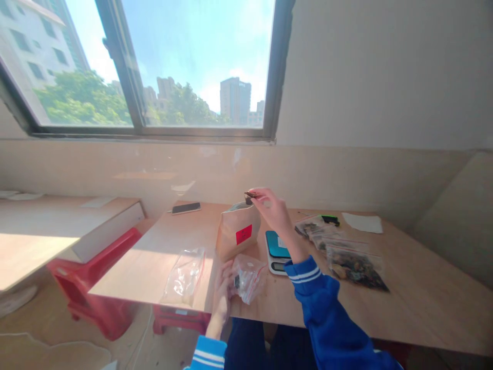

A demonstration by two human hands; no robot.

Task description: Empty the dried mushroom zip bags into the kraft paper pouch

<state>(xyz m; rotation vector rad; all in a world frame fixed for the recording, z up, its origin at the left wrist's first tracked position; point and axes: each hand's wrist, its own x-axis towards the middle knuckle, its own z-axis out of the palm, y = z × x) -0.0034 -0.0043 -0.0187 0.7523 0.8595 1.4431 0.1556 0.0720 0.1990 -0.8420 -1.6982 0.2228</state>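
My right hand (271, 209) is raised at the mouth of a beige paper pouch (230, 234) with a red label. Between its fingertips it pinches a small dark dried piece (250, 196). The pouch stands upright with its top open; its contents are hidden. My left hand (224, 285) rests on the table in front of the pouch, its fingers closed around the left side of a clear zip bag (250, 277) with something small and dark in it. Under my right forearm sits a kitchen scale (276, 246) with a teal platform, partly covered by the arm.
Several zip bags of dark dried pieces (356, 267) lie right of the scale, near a black and green object (330, 220) and a white paper (362, 223). A clear bag (184, 275) lies left. A phone (186, 208) is at the back. Red stools (96, 282) stand below.
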